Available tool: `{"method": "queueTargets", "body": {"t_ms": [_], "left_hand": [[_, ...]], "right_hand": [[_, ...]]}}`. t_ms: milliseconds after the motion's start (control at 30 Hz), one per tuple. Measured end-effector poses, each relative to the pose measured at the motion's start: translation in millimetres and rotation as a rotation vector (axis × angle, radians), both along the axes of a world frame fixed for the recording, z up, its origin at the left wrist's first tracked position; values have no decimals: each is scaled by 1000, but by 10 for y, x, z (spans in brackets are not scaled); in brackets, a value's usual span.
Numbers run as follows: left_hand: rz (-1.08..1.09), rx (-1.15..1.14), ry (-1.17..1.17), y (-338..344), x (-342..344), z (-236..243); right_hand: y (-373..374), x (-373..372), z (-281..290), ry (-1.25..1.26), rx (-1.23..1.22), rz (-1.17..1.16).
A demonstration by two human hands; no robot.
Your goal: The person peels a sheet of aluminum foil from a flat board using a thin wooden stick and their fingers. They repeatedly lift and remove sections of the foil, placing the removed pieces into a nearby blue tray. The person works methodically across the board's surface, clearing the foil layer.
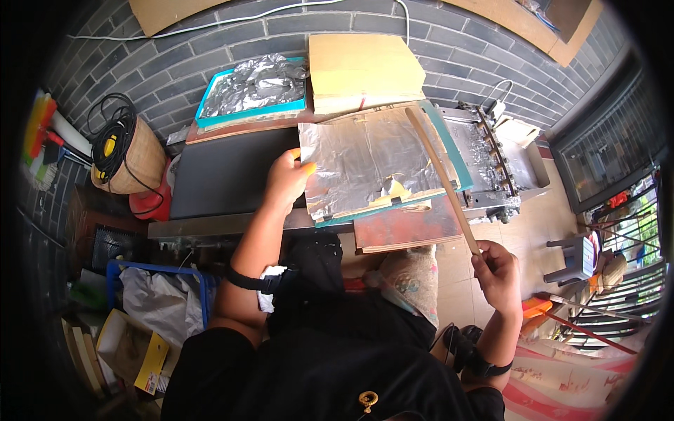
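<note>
My left hand (286,179) pinches the left edge of a thin, wrinkled silver foil sheet (351,158), thumb on top. The sheet spreads over a stack of papers on a teal board (458,158); a torn spot near its front edge shows yellowish material. In my right hand (497,272) is the near end of a long, flat wooden stick (446,184), gripped between thumb and fingers. The stick slants away to the far left, its far part passing over the right side of the foil.
A teal tray (203,116) of crumpled foil and a yellow paper stack (365,67) stand at the back. A dark belt surface (225,172) lies left, a metal roller machine (491,158) right. A blue-rimmed crate (207,288) is on the lower left, a grey stool (572,256) on the right.
</note>
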State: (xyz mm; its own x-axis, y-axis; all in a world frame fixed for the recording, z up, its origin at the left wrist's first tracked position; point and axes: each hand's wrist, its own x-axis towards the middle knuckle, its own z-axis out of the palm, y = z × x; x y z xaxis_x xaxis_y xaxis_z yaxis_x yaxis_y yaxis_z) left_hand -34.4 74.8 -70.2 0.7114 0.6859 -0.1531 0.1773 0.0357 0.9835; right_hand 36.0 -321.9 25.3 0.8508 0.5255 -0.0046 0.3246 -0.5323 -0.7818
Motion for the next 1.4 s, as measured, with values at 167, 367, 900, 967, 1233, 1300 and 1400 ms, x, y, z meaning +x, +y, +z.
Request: {"method": "queueTargets", "body": {"t_ms": [167,367,900,967,1233,1300,1400], "left_hand": [[108,354,40,64,17,-87],[-20,875,26,-244,44,234],[-548,1138,141,-1000,525,378],[-539,1126,131,-1010,538,404],[-491,1090,61,-1102,813,608],[-496,1091,109,-1152,854,680],[-494,1038,184,-1185,848,695]], "right_hand": [[-142,-120,59,10,-84,22],[-419,-256,195,-63,-155,-16],[-689,-241,212,320,-18,-85],[-684,-202,180,312,-5,-60],[-690,-156,127,267,-17,-12],[-683,-163,137,293,-23,-21],[-669,-196,210,321,-28,-28]]}}
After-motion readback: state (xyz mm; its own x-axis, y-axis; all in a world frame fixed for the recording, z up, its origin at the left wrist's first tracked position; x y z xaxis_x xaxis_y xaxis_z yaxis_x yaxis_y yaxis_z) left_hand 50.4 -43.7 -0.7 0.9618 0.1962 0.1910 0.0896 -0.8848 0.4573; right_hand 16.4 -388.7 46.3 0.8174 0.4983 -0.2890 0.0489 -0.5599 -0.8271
